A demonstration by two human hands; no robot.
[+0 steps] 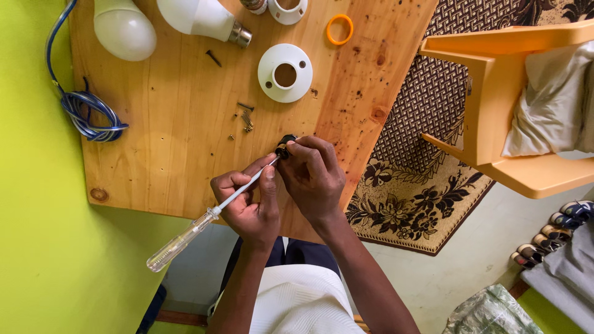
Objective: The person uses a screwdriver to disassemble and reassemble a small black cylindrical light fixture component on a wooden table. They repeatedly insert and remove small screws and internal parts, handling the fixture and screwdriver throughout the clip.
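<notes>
Both bare forearms rose from bottom of view, converging toward centre. Left hand sat lower and nearer body, fingers curled, thumb and forefinger pinched in closed grip. Right hand lay just beside and partly above it, knuckles up, fingers bent, fingertips closed. Hands touched, wrists slightly flexed.

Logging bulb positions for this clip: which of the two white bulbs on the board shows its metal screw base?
The right-hand bulb, lying on its side with its silver base pointing right. The left bulb shows only its white dome.
</notes>
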